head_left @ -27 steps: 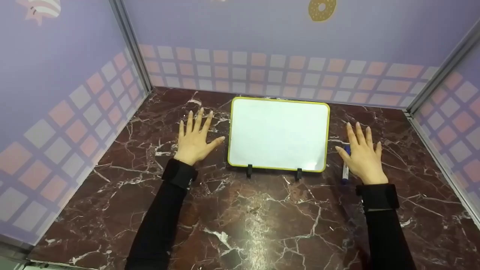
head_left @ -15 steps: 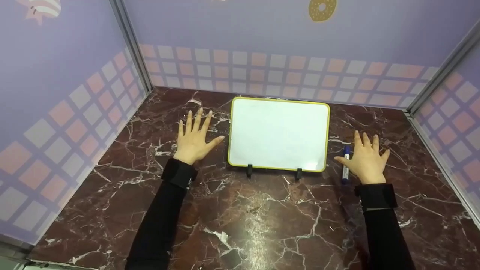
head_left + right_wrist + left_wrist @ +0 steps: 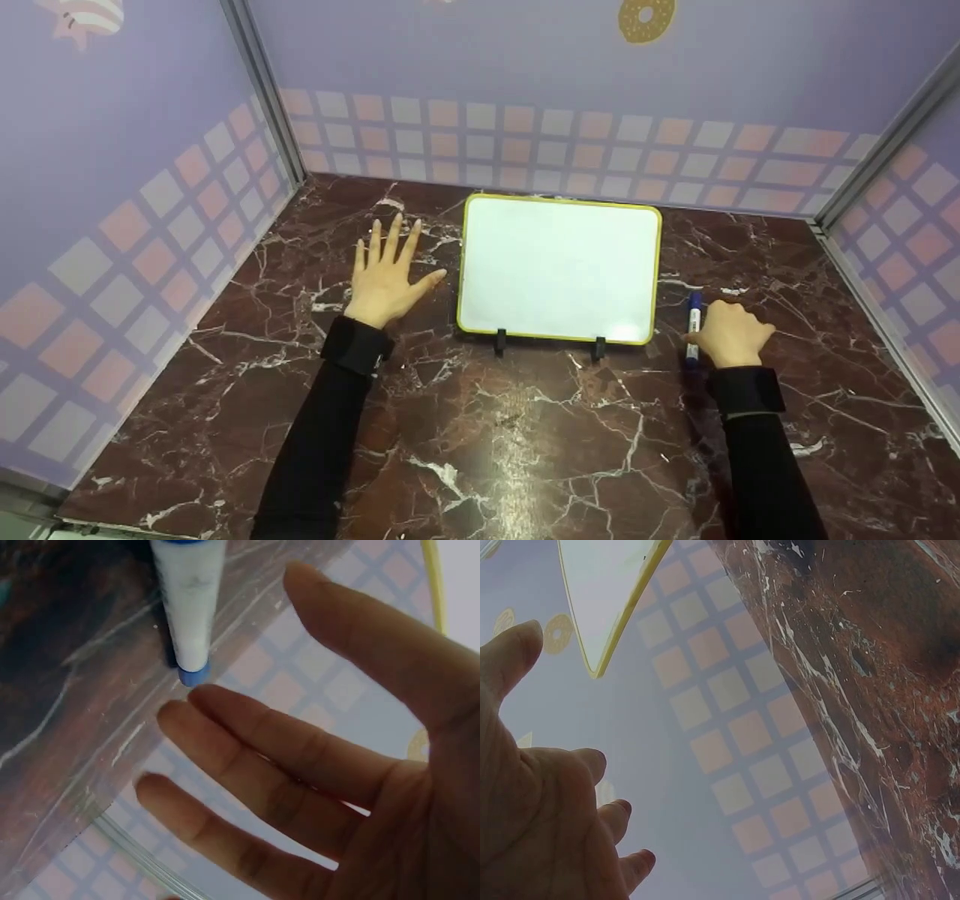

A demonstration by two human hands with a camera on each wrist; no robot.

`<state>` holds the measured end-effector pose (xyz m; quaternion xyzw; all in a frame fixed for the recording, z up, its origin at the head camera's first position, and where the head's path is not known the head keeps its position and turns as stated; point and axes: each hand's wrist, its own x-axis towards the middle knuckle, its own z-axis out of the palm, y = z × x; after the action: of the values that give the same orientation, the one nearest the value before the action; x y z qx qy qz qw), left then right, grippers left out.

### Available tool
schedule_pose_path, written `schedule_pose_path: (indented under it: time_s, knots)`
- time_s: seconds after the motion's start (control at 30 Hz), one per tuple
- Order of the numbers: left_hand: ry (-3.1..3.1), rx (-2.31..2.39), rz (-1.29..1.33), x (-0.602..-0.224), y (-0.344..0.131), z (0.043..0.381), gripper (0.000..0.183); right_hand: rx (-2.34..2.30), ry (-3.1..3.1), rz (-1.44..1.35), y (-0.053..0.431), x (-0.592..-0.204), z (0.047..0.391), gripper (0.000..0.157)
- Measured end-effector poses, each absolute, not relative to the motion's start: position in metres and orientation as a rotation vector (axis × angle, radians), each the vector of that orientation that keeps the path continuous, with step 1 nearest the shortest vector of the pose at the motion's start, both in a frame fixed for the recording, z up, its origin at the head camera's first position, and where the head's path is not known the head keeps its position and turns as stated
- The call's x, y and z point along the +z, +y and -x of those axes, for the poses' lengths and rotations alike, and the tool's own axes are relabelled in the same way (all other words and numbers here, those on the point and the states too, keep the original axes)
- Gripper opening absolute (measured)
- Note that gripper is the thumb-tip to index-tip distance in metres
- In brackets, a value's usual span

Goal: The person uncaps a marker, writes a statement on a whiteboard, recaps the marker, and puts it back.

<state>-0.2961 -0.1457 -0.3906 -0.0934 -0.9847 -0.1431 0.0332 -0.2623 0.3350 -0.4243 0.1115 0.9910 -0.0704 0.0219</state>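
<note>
A whiteboard (image 3: 559, 270) with a yellow frame leans back in a stand with two black feet (image 3: 501, 343) on the marbled table. To its left, my left hand (image 3: 382, 283) is held with fingers straight and spread, near the board but apart from it. On the right, a marker (image 3: 694, 321) with a white barrel and blue ends lies lengthwise on the table. My right hand (image 3: 731, 334) is just right of the marker, knuckles up and fingers bent downward, the thumb overlapping the barrel in the head view. The right wrist view shows loosely bent fingers (image 3: 262, 742) spread from the thumb, gripping nothing.
Purple panels (image 3: 480, 60) with pink and white checks enclose the table (image 3: 517, 450) at the back and both sides. Grey metal posts (image 3: 259, 82) stand at the back corners. Part of the board's yellow edge (image 3: 598, 673) shows in the left wrist view.
My right hand has drawn back toward the front edge, uncovering more of the marker, and its fingers have bent from straight to downward. The left hand has stayed nearly still.
</note>
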Motion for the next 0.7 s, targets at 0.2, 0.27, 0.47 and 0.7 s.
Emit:
schedule_pose_path:
  time_s: [0.2,0.27,0.47,0.7]
  knots:
    - [-3.032,-0.443,0.289,-0.39,-0.147,0.297,0.086,-0.22,3.071,-0.308,0.333,-0.433,0.267,0.064]
    - [-3.034,-0.442,0.289,-0.39,-0.146,0.297,0.086,-0.228,3.071,-0.319,0.332,-0.435,0.268,0.063]
    - [-3.041,-0.425,0.285,-0.39,-0.146,0.297,0.086,-0.296,3.093,-0.289,0.333,-0.441,0.267,0.048]
    - [-3.038,-0.42,0.283,-0.391,-0.146,0.298,0.087,-0.348,3.091,-0.264,0.337,-0.439,0.268,0.038]
